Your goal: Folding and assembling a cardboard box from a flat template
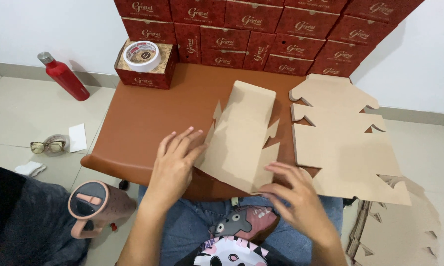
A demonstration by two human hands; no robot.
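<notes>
A flat die-cut cardboard box blank point(241, 135) lies tilted on the brown table point(138, 123), its side flaps partly raised. My left hand point(175, 160) presses flat against the blank's left flap, fingers spread. My right hand point(293, 194) grips the blank's near right corner at the table's front edge. A stack of more flat cardboard blanks point(340, 138) lies just to the right on the table.
Red folded boxes point(261, 29) are stacked against the wall behind. A tape roll point(142, 55) sits on one red box. On the floor: red bottle point(63, 75), glasses point(47, 146), pink mug point(94, 204), more blanks point(399, 231) at right.
</notes>
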